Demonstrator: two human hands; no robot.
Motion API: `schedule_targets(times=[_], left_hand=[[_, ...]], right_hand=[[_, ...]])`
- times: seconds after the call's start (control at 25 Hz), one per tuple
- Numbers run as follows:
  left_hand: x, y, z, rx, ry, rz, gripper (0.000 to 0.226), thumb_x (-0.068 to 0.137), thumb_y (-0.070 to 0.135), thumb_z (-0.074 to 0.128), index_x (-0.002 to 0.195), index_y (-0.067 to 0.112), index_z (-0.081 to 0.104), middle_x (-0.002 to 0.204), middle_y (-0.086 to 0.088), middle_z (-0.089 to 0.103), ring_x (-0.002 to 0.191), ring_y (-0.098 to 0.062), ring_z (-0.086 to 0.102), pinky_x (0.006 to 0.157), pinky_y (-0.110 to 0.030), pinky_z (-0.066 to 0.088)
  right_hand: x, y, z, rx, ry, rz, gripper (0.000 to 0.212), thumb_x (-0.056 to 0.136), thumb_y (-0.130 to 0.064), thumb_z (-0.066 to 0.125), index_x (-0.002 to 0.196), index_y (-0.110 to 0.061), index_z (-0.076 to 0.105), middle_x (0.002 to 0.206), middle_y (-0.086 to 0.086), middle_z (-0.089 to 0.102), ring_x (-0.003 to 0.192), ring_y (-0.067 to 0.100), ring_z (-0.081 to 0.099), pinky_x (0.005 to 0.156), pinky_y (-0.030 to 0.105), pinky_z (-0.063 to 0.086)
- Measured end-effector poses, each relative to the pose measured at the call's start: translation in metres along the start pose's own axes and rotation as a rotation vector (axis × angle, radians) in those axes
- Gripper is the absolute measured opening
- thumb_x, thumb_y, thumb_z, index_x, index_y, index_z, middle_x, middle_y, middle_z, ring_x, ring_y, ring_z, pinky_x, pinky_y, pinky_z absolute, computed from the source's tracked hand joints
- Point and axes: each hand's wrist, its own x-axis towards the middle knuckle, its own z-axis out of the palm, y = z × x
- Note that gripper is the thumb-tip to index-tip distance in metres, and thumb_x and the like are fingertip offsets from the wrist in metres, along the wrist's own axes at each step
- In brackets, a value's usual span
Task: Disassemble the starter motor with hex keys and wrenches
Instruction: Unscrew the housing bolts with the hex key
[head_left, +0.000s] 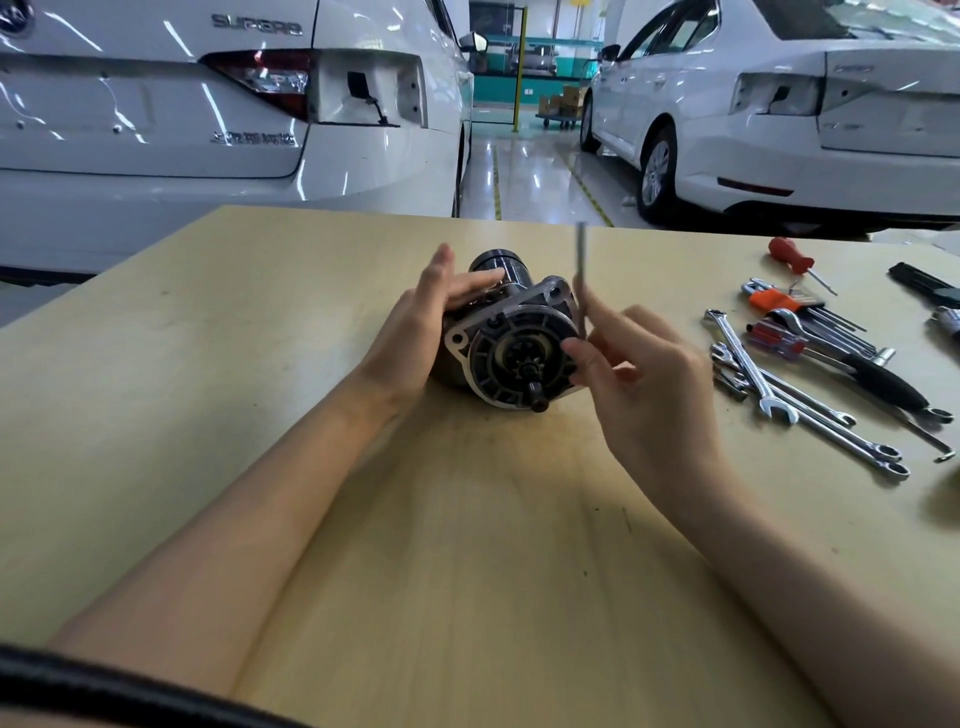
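The starter motor (511, 338) lies on its side in the middle of the wooden table (260, 415), its pinion gear and silver flange facing me. My left hand (426, 322) rests on the motor's left flank, fingers straight across the dark body. My right hand (639, 374) is just right of the flange and pinches a thin grey hex key (582, 280) that stands nearly upright, its lower end near the flange edge.
Tools lie at the table's right: several combination wrenches (753, 374), an orange-holdered hex key set (795, 306), a red-handled screwdriver (789, 254) and a black-handled ratchet (883, 379). Two white cars stand beyond the table's far edge.
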Motion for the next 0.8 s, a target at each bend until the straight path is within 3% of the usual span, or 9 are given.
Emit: schedule_targets(times=[0.08, 0.2, 0.28, 0.44, 0.6, 0.72, 0.8], left_hand=[[0.001, 0.002, -0.002, -0.13, 0.027, -0.031, 0.066, 0.1, 0.056, 0.006, 0.123, 0.024, 0.06, 0.127, -0.004, 0.065, 0.121, -0.016, 0.058, 0.112, -0.044, 0.036], [0.003, 0.005, -0.005, -0.231, 0.015, -0.052, 0.07, 0.1, 0.054, 0.003, 0.12, 0.022, 0.061, 0.12, -0.006, 0.068, 0.116, -0.019, 0.062, 0.103, -0.039, 0.043], [0.002, 0.005, -0.005, -0.239, -0.002, -0.054, 0.071, 0.1, 0.054, 0.003, 0.119, 0.02, 0.062, 0.121, -0.007, 0.068, 0.114, -0.018, 0.063, 0.099, -0.036, 0.046], [0.004, 0.004, -0.005, -0.192, 0.011, -0.047, 0.069, 0.101, 0.052, 0.006, 0.115, 0.02, 0.065, 0.123, -0.006, 0.067, 0.117, -0.017, 0.062, 0.109, -0.042, 0.04], [0.003, 0.006, 0.0, -0.09, 0.066, -0.011, 0.05, 0.104, 0.041, 0.024, 0.113, 0.015, 0.067, 0.12, -0.003, 0.068, 0.116, -0.012, 0.061, 0.111, -0.04, 0.038], [-0.002, 0.005, 0.003, 0.046, 0.043, 0.079, 0.031, 0.101, 0.022, 0.045, 0.121, 0.01, 0.066, 0.116, 0.003, 0.068, 0.108, 0.0, 0.062, 0.098, -0.019, 0.045], [-0.003, 0.004, 0.004, 0.099, 0.026, 0.115, 0.028, 0.099, 0.016, 0.05, 0.123, 0.01, 0.064, 0.11, 0.009, 0.068, 0.099, 0.01, 0.061, 0.086, -0.008, 0.044]], right_hand=[[-0.001, 0.0, -0.001, -0.172, -0.068, -0.185, 0.04, 0.086, 0.001, 0.065, 0.124, -0.014, 0.065, 0.081, 0.0, 0.054, 0.061, 0.013, 0.046, 0.058, 0.024, 0.039], [-0.003, -0.001, -0.002, -0.282, -0.165, -0.303, 0.033, 0.082, 0.006, 0.068, 0.109, -0.012, 0.074, 0.08, 0.006, 0.057, 0.061, 0.015, 0.043, 0.052, 0.026, 0.038], [-0.003, 0.0, -0.001, -0.286, -0.19, -0.305, 0.03, 0.082, 0.005, 0.069, 0.105, -0.013, 0.076, 0.078, 0.005, 0.056, 0.061, 0.015, 0.043, 0.051, 0.028, 0.042], [-0.002, 0.001, -0.001, -0.216, -0.171, -0.256, 0.024, 0.084, 0.003, 0.068, 0.101, -0.012, 0.076, 0.081, 0.003, 0.058, 0.062, 0.014, 0.047, 0.054, 0.027, 0.043], [-0.002, -0.005, -0.001, 0.03, -0.075, 0.057, 0.016, 0.083, -0.002, 0.07, 0.086, -0.018, 0.07, 0.078, -0.002, 0.062, 0.063, 0.014, 0.056, 0.06, 0.034, 0.051], [0.002, -0.009, -0.004, 0.341, -0.061, 0.394, 0.017, 0.086, -0.007, 0.069, 0.077, -0.02, 0.063, 0.068, -0.005, 0.062, 0.059, 0.016, 0.061, 0.055, 0.034, 0.053], [0.005, -0.009, -0.009, 0.466, -0.036, 0.514, 0.013, 0.089, -0.006, 0.065, 0.081, -0.014, 0.06, 0.068, -0.002, 0.063, 0.057, 0.017, 0.066, 0.056, 0.031, 0.056]])
